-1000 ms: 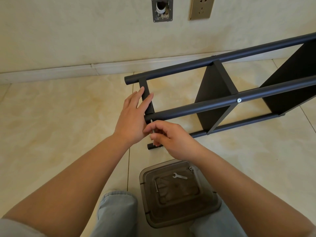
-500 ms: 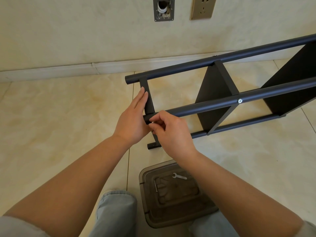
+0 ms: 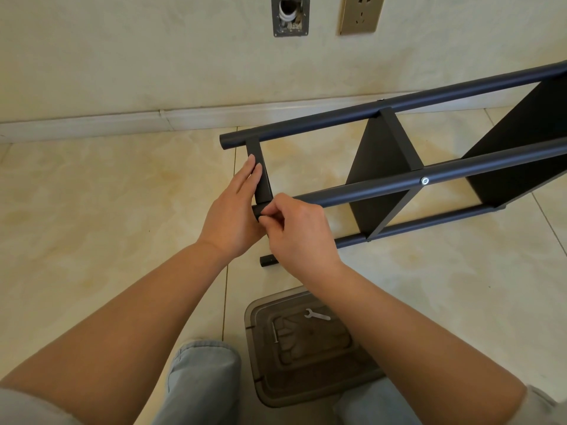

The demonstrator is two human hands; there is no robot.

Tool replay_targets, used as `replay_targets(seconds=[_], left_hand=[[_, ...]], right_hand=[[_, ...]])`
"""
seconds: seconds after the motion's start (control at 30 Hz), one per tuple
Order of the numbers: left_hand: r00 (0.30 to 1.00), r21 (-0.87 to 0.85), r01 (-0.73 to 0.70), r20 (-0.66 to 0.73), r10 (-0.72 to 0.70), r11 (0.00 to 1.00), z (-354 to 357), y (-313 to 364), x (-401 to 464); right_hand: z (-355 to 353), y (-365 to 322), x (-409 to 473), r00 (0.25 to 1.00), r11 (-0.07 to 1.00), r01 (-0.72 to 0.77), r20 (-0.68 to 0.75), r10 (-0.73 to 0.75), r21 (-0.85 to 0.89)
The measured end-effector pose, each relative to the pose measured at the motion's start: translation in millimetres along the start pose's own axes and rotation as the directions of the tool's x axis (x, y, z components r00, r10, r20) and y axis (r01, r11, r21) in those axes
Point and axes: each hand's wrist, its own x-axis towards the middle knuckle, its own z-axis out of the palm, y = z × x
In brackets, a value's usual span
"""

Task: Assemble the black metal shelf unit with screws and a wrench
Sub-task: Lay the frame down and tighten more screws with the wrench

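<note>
Lying on its side on the tiled floor, the black shelf unit (image 3: pixel 383 167) sits before you — your left hand (image 3: pixel 233 210) presses straight fingers against its end crossbar, your right hand (image 3: pixel 297 228) pinches something tiny at the tube end. Wrench (image 3: pixel 317 315) rests on a plastic lid (image 3: pixel 306 375) below.

No legible text anywhere.
</note>
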Motion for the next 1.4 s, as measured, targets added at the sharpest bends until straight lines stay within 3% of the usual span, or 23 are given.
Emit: replay_targets(seconds=[0.2,0.43,0.73,0.9,1.4], left_hand=[[1.000,-0.008,0.010,0.000,-0.010,1.000,1,1,0],[1.000,-0.008,0.012,-0.002,-0.012,1.000,2,0,0],[1.000,0.010,0.007,-0.008,-0.007,1.000,1,1,1],[1.000,0.027,-0.005,-0.022,0.005,1.000,3,0,1],[0.999,0.057,-0.017,-0.026,0.019,0.998,6,-3,2]], right_hand=[[-3,2,2,0.999,0.998,-0.051,0.012,0.050,0.033],[1,3,0,0.995,0.991,0.098,-0.027,-0.100,-0.087],[-1,5,3,1.000,1.000,0.019,0.006,-0.019,-0.013],[11,11,1,0.971,0.964,0.192,-0.106,-0.213,-0.186],[18,30,4,0.870,0.885,0.359,-0.239,-0.432,-0.296]])
